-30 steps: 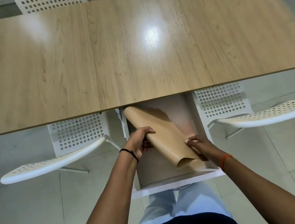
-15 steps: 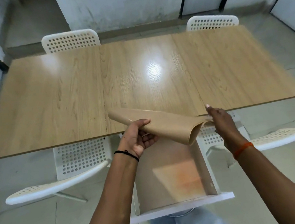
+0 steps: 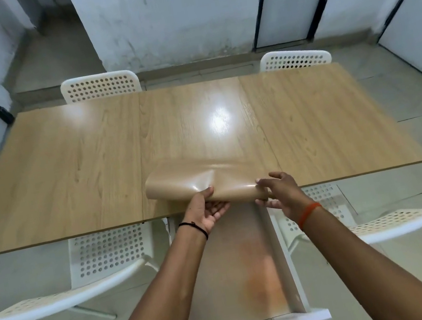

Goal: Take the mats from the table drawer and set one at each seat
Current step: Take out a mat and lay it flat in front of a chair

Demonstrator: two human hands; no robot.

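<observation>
The mats (image 3: 209,181) have moved up from the drawer (image 3: 235,276) onto the near desk (image 3: 66,170) edge. Left hand (image 3: 206,212) grips the curled roll from below; right hand (image 3: 280,194) pinches its right end, above the open drawer.

Left hand (image 3: 207,210) palm-up, right hand (image 3: 280,195) curled, both arms extended

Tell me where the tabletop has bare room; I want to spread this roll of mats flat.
The tabletop is bare left of the mats, toward the far-left chair, and right of them, toward the far-right chair. The crowded spot is the near middle edge, where both hands hold the roll above the open drawer.
</observation>
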